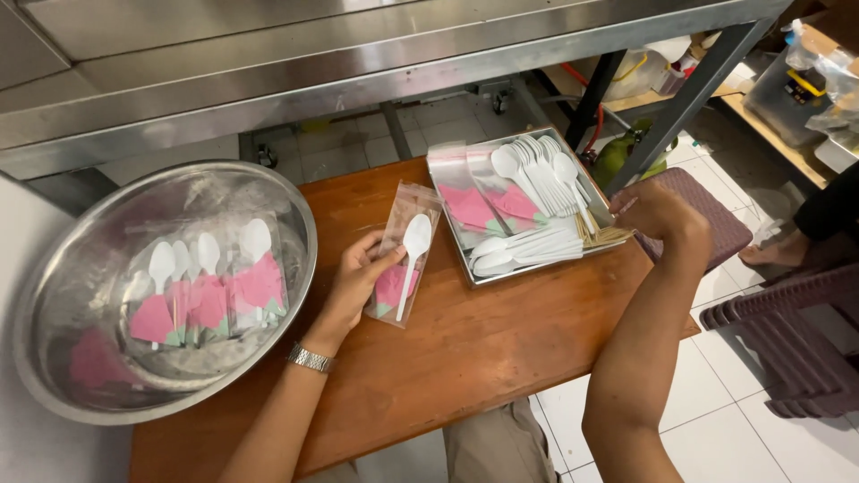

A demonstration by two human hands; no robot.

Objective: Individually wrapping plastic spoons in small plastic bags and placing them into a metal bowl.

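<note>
The left hand (356, 273) pinches a clear plastic bag (405, 253) by its side, thumb on top. Inside the bag are a white plastic spoon (413, 250) and a folded pink napkin (391, 286). The bag sits just above the brown wooden table (465, 358).

The right hand (658, 212) reaches to the right edge of a flat metal tray (501, 275). Its fingers curl at a small bunch of thin wooden sticks (605, 236), maybe toothpicks; I cannot tell if it grips any. The tray also holds loose white spoons (541, 174) and more bags with pink napkins (479, 204).

To the left stands a big shiny metal bowl (54, 295), with filled bags (210, 286) lying inside it.
</note>
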